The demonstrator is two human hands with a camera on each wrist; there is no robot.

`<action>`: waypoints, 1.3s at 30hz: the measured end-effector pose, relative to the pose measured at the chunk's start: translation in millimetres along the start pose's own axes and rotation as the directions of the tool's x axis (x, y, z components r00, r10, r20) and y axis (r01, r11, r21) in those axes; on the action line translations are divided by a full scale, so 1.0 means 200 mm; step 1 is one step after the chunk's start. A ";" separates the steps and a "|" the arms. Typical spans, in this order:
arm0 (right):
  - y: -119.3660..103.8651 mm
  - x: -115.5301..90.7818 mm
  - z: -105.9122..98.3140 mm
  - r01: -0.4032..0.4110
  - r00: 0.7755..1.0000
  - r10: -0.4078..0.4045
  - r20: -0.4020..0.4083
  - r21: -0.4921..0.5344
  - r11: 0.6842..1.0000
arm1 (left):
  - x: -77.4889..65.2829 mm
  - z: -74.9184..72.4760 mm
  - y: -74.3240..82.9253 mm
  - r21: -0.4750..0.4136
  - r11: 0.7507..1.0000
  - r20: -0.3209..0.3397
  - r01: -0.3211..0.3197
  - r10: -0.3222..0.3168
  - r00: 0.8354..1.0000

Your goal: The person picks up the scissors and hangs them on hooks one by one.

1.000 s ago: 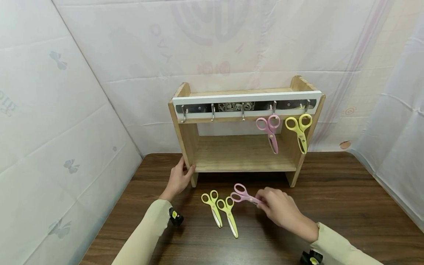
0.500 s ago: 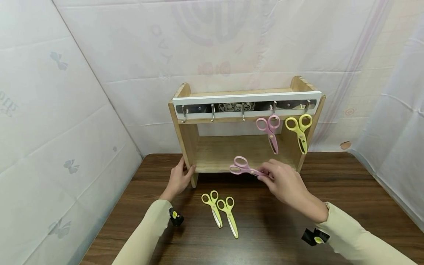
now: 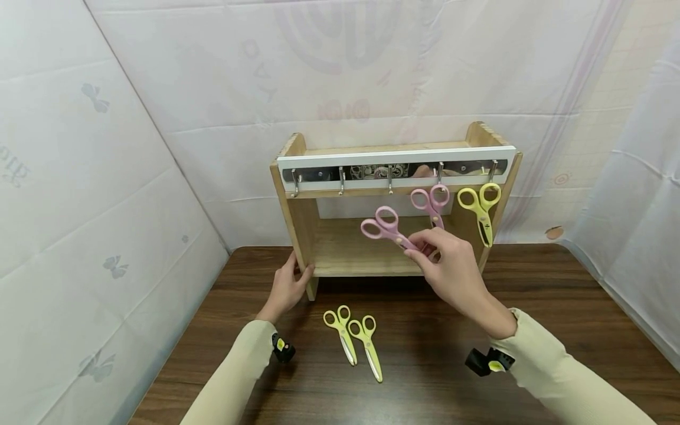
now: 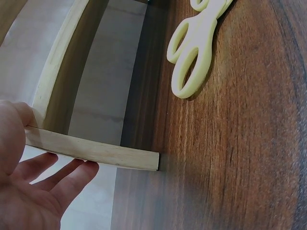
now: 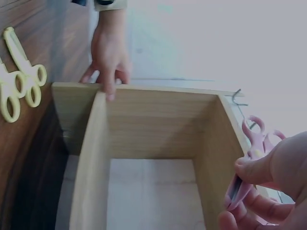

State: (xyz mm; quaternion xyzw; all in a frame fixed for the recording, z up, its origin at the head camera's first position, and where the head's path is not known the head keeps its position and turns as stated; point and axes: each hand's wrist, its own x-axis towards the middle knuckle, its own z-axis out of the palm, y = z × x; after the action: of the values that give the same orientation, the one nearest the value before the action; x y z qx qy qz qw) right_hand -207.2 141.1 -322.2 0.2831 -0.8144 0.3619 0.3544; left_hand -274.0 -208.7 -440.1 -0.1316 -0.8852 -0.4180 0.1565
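Observation:
My right hand (image 3: 451, 265) pinches a pair of pink scissors (image 3: 388, 226) by the blades, handle loops up and to the left. In the head view they are in front of the shelf's opening, under the hook rail (image 3: 366, 172). My left hand (image 3: 287, 287) grips the lower left side panel of the wooden shelf (image 3: 304, 236). The left wrist view shows its fingers (image 4: 72, 184) along the panel's outer face, the thumb at the near edge. Other pink scissors (image 3: 430, 200) and yellow scissors (image 3: 480, 206) hang from the two rightmost hooks. My right hand partly hides the hanging pink pair's blades.
Two pairs of yellow scissors (image 3: 340, 333) lie side by side on the dark wooden table (image 3: 414, 389), in front of the shelf. The rail's three left hooks (image 3: 342, 180) carry nothing. Patterned white cloth (image 3: 212, 71) stands behind and at the sides.
My right hand has raised the pink scissors from just above the table to below the hook rail, tilting their loops higher. My left hand has stayed on the shelf's side panel.

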 end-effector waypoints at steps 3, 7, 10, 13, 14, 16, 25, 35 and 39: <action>-0.01 0.02 0.00 -0.050 0.999 0.050 -0.019 0.032 0.998 | 0.00 0.00 0.00 0.006 1.000 -0.001 -0.002 0.002 1.000; -0.01 0.05 0.00 -0.105 0.993 0.108 -0.040 0.059 0.993 | 0.00 0.00 0.00 0.005 1.000 -0.002 -0.005 0.005 1.000; -0.02 0.06 0.01 -0.128 0.990 0.131 -0.049 0.073 0.989 | 0.00 0.00 0.00 -0.007 1.000 -0.001 -0.009 0.009 1.000; -0.01 0.06 0.02 -0.146 0.988 0.150 -0.049 0.080 0.986 | 0.00 0.00 0.00 -0.025 1.000 0.003 -0.008 0.008 1.000; -0.01 0.06 0.03 -0.153 0.987 0.157 -0.046 0.081 0.985 | 0.00 0.00 0.00 -0.030 0.999 0.002 -0.011 0.011 1.000; -0.01 0.06 0.04 -0.168 0.984 0.172 -0.042 0.083 0.982 | 0.00 0.00 0.00 -0.035 0.999 0.003 -0.008 0.008 1.000; -0.01 0.06 0.07 -0.208 0.977 0.212 -0.030 0.104 0.972 | 0.00 0.00 0.00 -0.025 1.000 0.002 -0.005 0.005 1.000; 0.01 0.05 0.11 -0.235 0.971 0.239 -0.025 0.113 0.965 | -0.01 0.00 0.00 -0.023 1.000 0.006 -0.003 0.003 1.000; 0.02 0.05 0.12 -0.230 0.972 0.233 -0.021 0.100 0.968 | 0.00 0.00 0.00 -0.015 1.000 0.006 -0.001 0.002 1.000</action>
State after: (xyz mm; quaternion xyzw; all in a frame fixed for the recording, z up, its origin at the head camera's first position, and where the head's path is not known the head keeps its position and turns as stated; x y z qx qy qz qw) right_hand -225.0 121.7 -328.6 0.1969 -0.8175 0.4445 0.3089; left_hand -273.1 -208.9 -439.3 -0.1347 -0.8824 -0.4239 0.1531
